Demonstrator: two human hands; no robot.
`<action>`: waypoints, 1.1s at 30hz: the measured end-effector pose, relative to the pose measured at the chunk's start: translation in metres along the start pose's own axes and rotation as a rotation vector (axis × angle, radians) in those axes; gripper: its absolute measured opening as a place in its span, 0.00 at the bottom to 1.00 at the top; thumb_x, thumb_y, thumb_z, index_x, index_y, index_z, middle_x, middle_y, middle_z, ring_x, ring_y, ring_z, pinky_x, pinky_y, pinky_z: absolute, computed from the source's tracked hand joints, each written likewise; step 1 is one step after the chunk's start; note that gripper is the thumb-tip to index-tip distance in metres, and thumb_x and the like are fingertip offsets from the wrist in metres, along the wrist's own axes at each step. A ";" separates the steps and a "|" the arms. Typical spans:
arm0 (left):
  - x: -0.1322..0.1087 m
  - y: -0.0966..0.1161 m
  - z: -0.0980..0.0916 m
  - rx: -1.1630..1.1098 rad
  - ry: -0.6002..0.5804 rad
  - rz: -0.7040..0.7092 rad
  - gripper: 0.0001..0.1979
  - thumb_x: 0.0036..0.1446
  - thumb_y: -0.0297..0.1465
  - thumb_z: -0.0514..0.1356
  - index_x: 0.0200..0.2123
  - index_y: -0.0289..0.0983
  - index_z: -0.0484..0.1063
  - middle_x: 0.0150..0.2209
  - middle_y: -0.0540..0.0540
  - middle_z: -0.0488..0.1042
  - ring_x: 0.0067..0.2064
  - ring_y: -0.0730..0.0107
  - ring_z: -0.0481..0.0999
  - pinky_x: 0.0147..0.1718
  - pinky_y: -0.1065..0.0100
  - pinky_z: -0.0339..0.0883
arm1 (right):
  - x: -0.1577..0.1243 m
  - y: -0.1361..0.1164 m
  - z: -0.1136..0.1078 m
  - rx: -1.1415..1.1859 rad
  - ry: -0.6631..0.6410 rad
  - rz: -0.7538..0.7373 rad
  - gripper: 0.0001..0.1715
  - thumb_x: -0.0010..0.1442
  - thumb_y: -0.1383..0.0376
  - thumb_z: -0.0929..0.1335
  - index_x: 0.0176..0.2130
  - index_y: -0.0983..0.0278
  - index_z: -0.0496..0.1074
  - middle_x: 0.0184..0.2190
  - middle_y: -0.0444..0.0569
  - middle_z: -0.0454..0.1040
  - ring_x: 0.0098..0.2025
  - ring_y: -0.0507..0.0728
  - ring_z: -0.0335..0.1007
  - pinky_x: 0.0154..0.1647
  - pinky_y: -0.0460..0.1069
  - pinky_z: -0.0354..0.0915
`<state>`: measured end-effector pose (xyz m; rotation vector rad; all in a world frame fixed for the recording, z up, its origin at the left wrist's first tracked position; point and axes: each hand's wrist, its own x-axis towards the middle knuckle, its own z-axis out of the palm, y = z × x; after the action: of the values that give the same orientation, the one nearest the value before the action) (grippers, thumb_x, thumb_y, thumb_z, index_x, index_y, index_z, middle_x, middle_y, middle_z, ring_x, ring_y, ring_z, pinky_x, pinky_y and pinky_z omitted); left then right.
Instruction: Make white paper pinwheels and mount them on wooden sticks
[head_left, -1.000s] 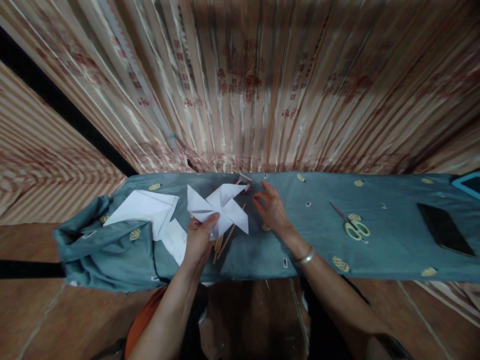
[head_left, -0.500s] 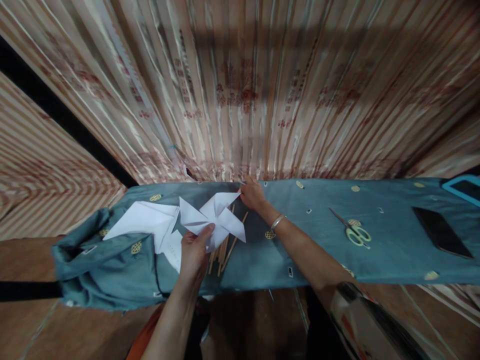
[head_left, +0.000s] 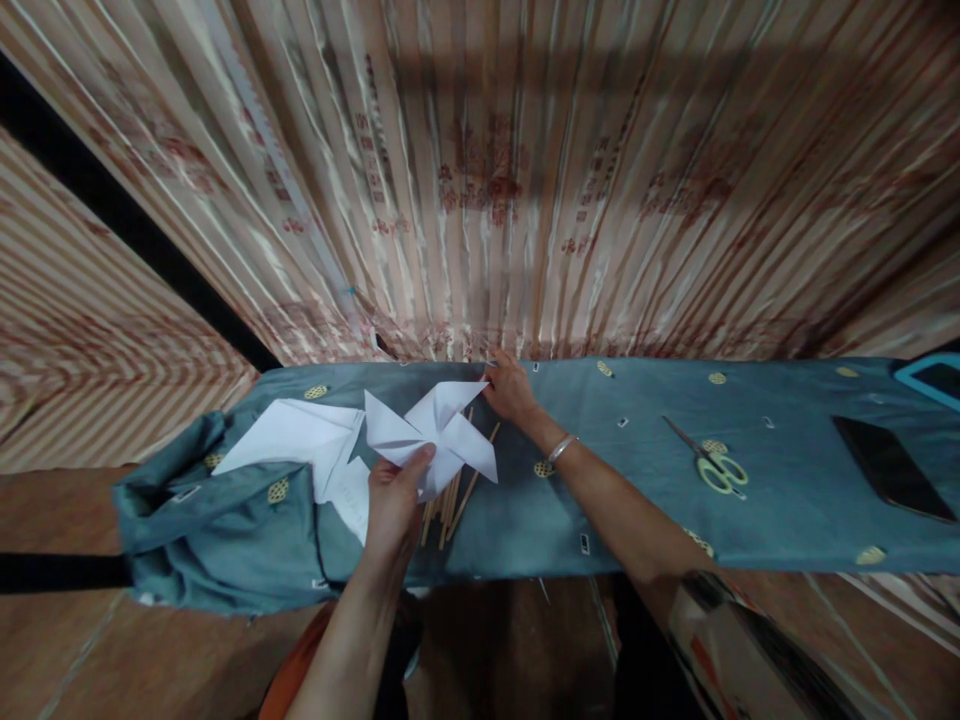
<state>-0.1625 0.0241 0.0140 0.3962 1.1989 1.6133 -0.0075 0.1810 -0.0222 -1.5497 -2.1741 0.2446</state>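
Note:
My left hand pinches a white paper pinwheel near its centre, thumb on top, and holds it above the table. Its folded blades spread outward, the upper right one reaching toward my other hand. At the far edge of the table is my right hand, its fingers bent together beside that blade's tip. Whatever is in those fingers is too small or hidden to make out. Several thin wooden sticks lie on the cloth, partly covered by the pinwheel.
Further white folded paper lies on the left, beside bunched cloth. Green-handled scissors, a dark phone and a blue-framed object are on the right of the blue-green tablecloth. A striped curtain hangs right behind the table.
The whole view has shifted slightly. My left hand still holds the pinwheel, and my right hand stays at the far edge with little visible movement.

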 end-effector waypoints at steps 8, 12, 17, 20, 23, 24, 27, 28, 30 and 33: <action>0.001 0.002 -0.002 0.016 -0.013 0.022 0.19 0.32 0.31 0.73 0.31 0.34 0.76 0.30 0.45 0.81 0.32 0.66 0.80 0.36 0.67 0.73 | 0.004 0.022 0.007 0.204 0.114 0.051 0.10 0.58 0.72 0.64 0.32 0.68 0.76 0.60 0.63 0.65 0.66 0.63 0.54 0.65 0.59 0.52; 0.002 0.001 -0.002 0.025 -0.020 0.032 0.19 0.31 0.32 0.73 0.31 0.33 0.76 0.30 0.46 0.81 0.32 0.65 0.80 0.36 0.66 0.73 | -0.003 0.033 0.005 0.336 0.139 0.074 0.13 0.61 0.67 0.63 0.31 0.65 0.75 0.53 0.60 0.73 0.63 0.62 0.61 0.61 0.60 0.58; -0.002 -0.003 0.003 0.007 -0.068 0.025 0.20 0.32 0.32 0.74 0.32 0.33 0.77 0.30 0.46 0.81 0.34 0.63 0.80 0.38 0.65 0.72 | -0.066 0.047 -0.007 0.468 0.122 0.069 0.15 0.63 0.58 0.63 0.31 0.62 0.74 0.46 0.56 0.78 0.62 0.63 0.64 0.57 0.62 0.63; -0.006 -0.011 0.008 0.026 -0.115 0.002 0.18 0.33 0.31 0.73 0.32 0.33 0.77 0.29 0.46 0.80 0.33 0.65 0.79 0.38 0.67 0.71 | -0.123 0.054 -0.017 0.500 0.085 0.030 0.13 0.62 0.57 0.65 0.31 0.62 0.73 0.49 0.57 0.76 0.63 0.64 0.62 0.60 0.63 0.60; -0.009 -0.024 0.015 0.048 -0.153 -0.027 0.18 0.33 0.31 0.73 0.32 0.33 0.78 0.30 0.46 0.81 0.31 0.67 0.79 0.36 0.68 0.70 | -0.170 0.056 -0.026 0.388 0.096 -0.001 0.11 0.62 0.60 0.64 0.32 0.62 0.72 0.59 0.59 0.68 0.65 0.65 0.58 0.63 0.65 0.56; -0.010 -0.028 0.017 0.054 -0.165 -0.032 0.18 0.32 0.31 0.73 0.32 0.33 0.78 0.30 0.46 0.81 0.31 0.67 0.78 0.35 0.68 0.70 | -0.181 0.056 -0.029 0.342 0.090 -0.015 0.10 0.63 0.61 0.64 0.33 0.63 0.72 0.60 0.60 0.66 0.66 0.65 0.55 0.63 0.66 0.55; -0.010 -0.042 0.022 0.089 -0.194 -0.041 0.18 0.33 0.31 0.73 0.32 0.34 0.78 0.30 0.46 0.81 0.29 0.67 0.77 0.32 0.68 0.68 | -0.200 0.054 -0.033 0.234 0.055 -0.031 0.10 0.64 0.63 0.62 0.34 0.63 0.71 0.62 0.62 0.64 0.68 0.65 0.51 0.64 0.66 0.54; -0.010 -0.045 0.023 0.103 -0.202 -0.046 0.18 0.34 0.31 0.73 0.33 0.33 0.78 0.30 0.46 0.81 0.29 0.67 0.77 0.31 0.68 0.68 | -0.202 0.053 -0.034 0.212 0.045 -0.026 0.11 0.64 0.63 0.62 0.34 0.64 0.71 0.62 0.63 0.64 0.69 0.65 0.50 0.64 0.66 0.55; -0.010 -0.051 0.027 0.120 -0.216 -0.052 0.18 0.34 0.31 0.73 0.33 0.33 0.78 0.31 0.46 0.81 0.30 0.67 0.77 0.32 0.68 0.68 | -0.203 0.050 -0.033 0.188 0.030 -0.013 0.11 0.65 0.64 0.62 0.35 0.63 0.71 0.62 0.62 0.63 0.69 0.65 0.49 0.64 0.66 0.55; -0.011 -0.056 0.034 0.125 -0.242 -0.022 0.19 0.36 0.31 0.72 0.35 0.33 0.78 0.35 0.45 0.82 0.34 0.65 0.79 0.35 0.67 0.69 | -0.199 0.048 -0.027 0.215 0.052 0.010 0.09 0.63 0.64 0.63 0.34 0.62 0.71 0.62 0.59 0.63 0.69 0.64 0.49 0.64 0.65 0.54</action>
<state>-0.1031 0.0297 -0.0147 0.6374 1.1166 1.4297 0.0975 0.0096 -0.0693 -1.4305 -2.0270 0.4218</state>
